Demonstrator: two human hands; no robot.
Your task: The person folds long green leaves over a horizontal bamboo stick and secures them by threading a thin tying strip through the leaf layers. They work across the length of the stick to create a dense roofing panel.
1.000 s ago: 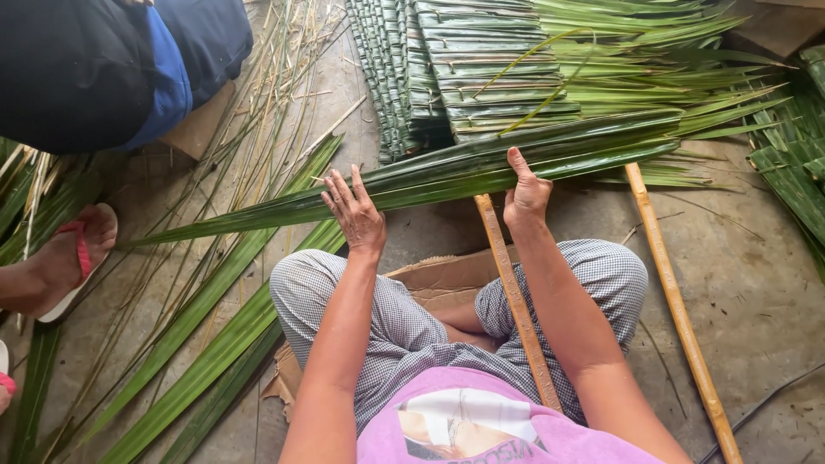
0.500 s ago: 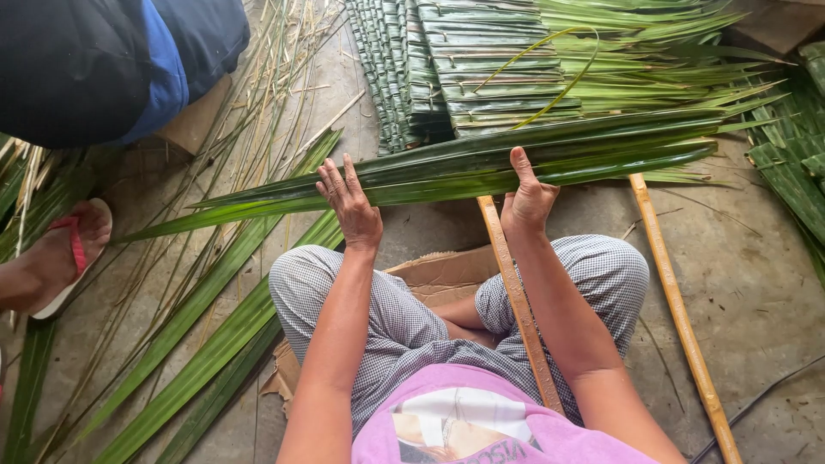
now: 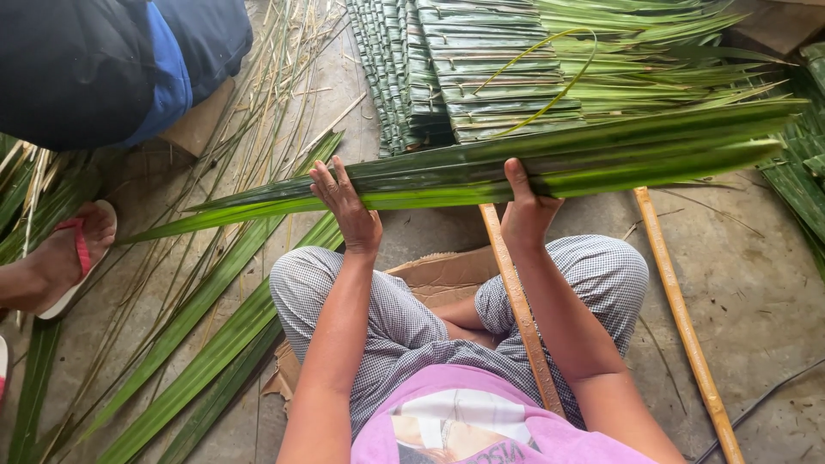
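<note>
A bundle of long green palm leaves (image 3: pixel 601 159) lies across in front of me, level and above my knees. My left hand (image 3: pixel 348 206) presses on its left part with fingers spread over the leaves. My right hand (image 3: pixel 526 206) grips the bundle near its middle, thumb on top. Two long bamboo sticks lie under the bundle: one (image 3: pixel 520 309) between my knees, the other (image 3: pixel 683 322) to the right of my right knee. I sit cross-legged on a piece of cardboard (image 3: pixel 438 271).
Stacked woven palm-leaf panels (image 3: pixel 468 64) lie beyond the bundle. Loose green leaves (image 3: pixel 198 344) and thin leaf ribs (image 3: pixel 258 129) cover the floor at left. Another person sits at top left, with a foot in a red-strapped sandal (image 3: pixel 73 258).
The leaf bundle has risen and shifted away from me. My right hand has closed more firmly round it, and my left hand has stayed on the left part.
</note>
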